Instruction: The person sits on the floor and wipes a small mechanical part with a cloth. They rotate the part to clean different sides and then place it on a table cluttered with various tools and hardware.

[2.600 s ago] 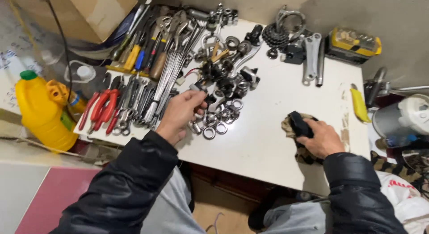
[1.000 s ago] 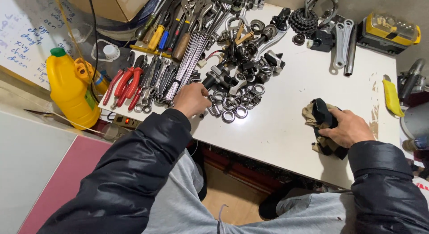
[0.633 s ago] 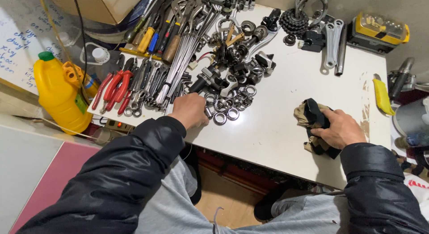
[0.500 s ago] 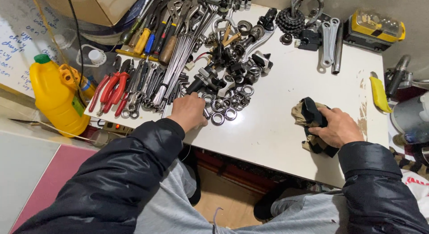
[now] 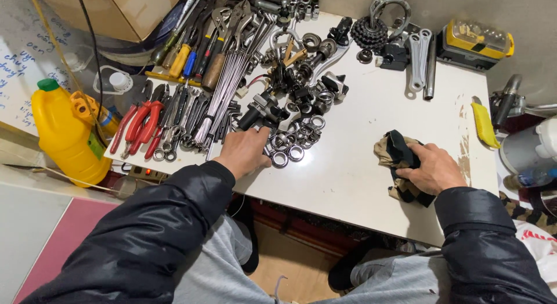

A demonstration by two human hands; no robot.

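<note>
My left hand (image 5: 246,152) rests palm down on the white table (image 5: 354,164), its fingers curled over several steel rings and bearings (image 5: 293,142). A black metal part (image 5: 260,109) lies just beyond its fingertips. Whether the hand grips any of them is hidden. My right hand (image 5: 432,167) presses on a tan and black rag (image 5: 397,159) near the table's right front, fingers closed on the cloth.
Red pliers (image 5: 139,125), wrenches, steel rods (image 5: 223,92) and screwdrivers crowd the table's left. A black sprocket (image 5: 369,32), two spanners (image 5: 419,59) and a yellow case (image 5: 476,44) lie at the back. A yellow jug (image 5: 65,130) stands left; a yellow knife (image 5: 484,125) lies right.
The view has shifted slightly. My left hand has edged forward into the rings, and my right hand stays on the rag.
</note>
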